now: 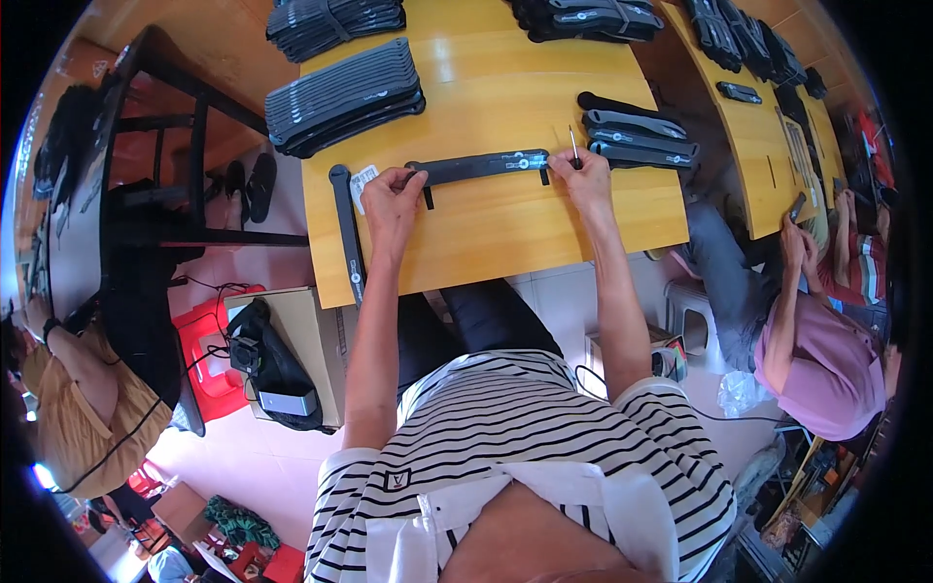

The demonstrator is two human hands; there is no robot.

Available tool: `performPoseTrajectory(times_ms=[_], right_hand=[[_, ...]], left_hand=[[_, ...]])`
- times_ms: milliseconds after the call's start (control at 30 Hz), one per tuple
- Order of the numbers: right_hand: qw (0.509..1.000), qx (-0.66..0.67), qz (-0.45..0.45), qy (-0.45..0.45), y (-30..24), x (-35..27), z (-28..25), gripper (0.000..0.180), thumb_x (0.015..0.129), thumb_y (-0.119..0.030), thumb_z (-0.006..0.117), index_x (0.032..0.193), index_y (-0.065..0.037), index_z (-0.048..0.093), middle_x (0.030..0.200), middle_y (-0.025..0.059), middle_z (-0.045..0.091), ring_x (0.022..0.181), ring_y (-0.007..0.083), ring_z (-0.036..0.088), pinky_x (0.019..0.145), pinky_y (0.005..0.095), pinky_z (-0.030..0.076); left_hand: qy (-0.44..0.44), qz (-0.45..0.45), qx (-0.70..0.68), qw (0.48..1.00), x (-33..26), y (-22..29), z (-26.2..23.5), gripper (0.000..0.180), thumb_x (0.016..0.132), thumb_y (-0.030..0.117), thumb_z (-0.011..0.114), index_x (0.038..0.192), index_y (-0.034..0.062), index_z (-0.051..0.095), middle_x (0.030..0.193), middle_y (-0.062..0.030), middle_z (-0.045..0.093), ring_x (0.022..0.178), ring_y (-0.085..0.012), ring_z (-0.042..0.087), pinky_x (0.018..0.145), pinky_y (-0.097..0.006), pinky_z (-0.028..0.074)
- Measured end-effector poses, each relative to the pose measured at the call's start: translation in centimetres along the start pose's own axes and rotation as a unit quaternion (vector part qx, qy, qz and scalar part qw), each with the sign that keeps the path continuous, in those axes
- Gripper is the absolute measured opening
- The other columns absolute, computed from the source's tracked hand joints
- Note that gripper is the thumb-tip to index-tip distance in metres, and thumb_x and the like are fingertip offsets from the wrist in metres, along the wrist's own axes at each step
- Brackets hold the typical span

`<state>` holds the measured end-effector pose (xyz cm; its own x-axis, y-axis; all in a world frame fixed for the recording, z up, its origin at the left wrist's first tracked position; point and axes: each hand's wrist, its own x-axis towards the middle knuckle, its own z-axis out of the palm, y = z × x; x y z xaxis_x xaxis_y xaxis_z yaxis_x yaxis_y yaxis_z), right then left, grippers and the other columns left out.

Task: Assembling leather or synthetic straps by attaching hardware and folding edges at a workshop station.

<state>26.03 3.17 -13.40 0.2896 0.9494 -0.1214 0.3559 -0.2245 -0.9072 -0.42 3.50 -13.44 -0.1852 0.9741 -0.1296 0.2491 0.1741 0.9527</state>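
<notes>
My left hand (391, 202) pinches the left end of a long flat black strip (481, 168) with rounded ends and a pale printed mark. At the strip's other end, the fingers of my right hand (587, 187) are closed on it. A thin tool with a metal shaft (572, 141), perhaps a small screwdriver, sticks up from the right hand; its handle is mostly hidden. Short black tabs hang below both ends of the strip. Beside my left forearm lies another black strip (348, 233), with a white label (363, 183) near its top.
Neat stacks of black strips (345, 95) stand at the table's far left, with a looser pile (637, 138) at the right. The yellow table (486, 243) ends just before my lap. A person in pink (821, 360) works at the right; another in tan (87, 418) sits left.
</notes>
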Motion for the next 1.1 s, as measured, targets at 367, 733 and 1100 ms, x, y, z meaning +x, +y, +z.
performPoseTrajectory(times_ms=[367, 733, 1100], right_hand=[[1.000, 0.004, -0.014, -0.002, 0.8, 0.8, 0.0, 0.014, 0.077, -0.013, 0.061, 0.072, 0.000, 0.061, 0.058, 0.0030, 0.058, 0.054, 0.0096, 0.052, 0.052, 0.0255, 0.041], [0.994, -0.092, -0.037, 0.034, -0.8, 0.1, 0.4, 0.016, 0.076, -0.015, 0.060, 0.072, 0.001, 0.060, 0.059, 0.0122, 0.059, 0.055, 0.0221, 0.058, 0.055, 0.0330, 0.044], [0.987, -0.140, -0.059, 0.058, -1.2, 0.1, 0.8, 0.016, 0.074, -0.015, 0.062, 0.073, 0.000, 0.061, 0.062, 0.0185, 0.059, 0.060, 0.0326, 0.059, 0.057, 0.0386, 0.045]], left_hand=[[0.022, 0.004, 0.036, 0.999, 0.1, 0.6, 0.4, 0.023, 0.075, 0.014, 0.067, 0.082, -0.0069, 0.064, 0.060, -0.0083, 0.061, 0.048, -0.0096, 0.052, 0.046, -0.024, 0.039], [0.034, -0.009, 0.025, 0.999, 0.2, 0.2, 0.6, 0.022, 0.074, 0.014, 0.068, 0.081, -0.0069, 0.064, 0.057, -0.0065, 0.059, 0.045, -0.0091, 0.051, 0.043, -0.023, 0.038], [0.038, -0.009, 0.045, 0.998, 0.5, 0.2, 0.4, 0.023, 0.074, 0.015, 0.068, 0.080, -0.0067, 0.064, 0.059, -0.0088, 0.061, 0.044, -0.0104, 0.052, 0.042, -0.025, 0.039]])
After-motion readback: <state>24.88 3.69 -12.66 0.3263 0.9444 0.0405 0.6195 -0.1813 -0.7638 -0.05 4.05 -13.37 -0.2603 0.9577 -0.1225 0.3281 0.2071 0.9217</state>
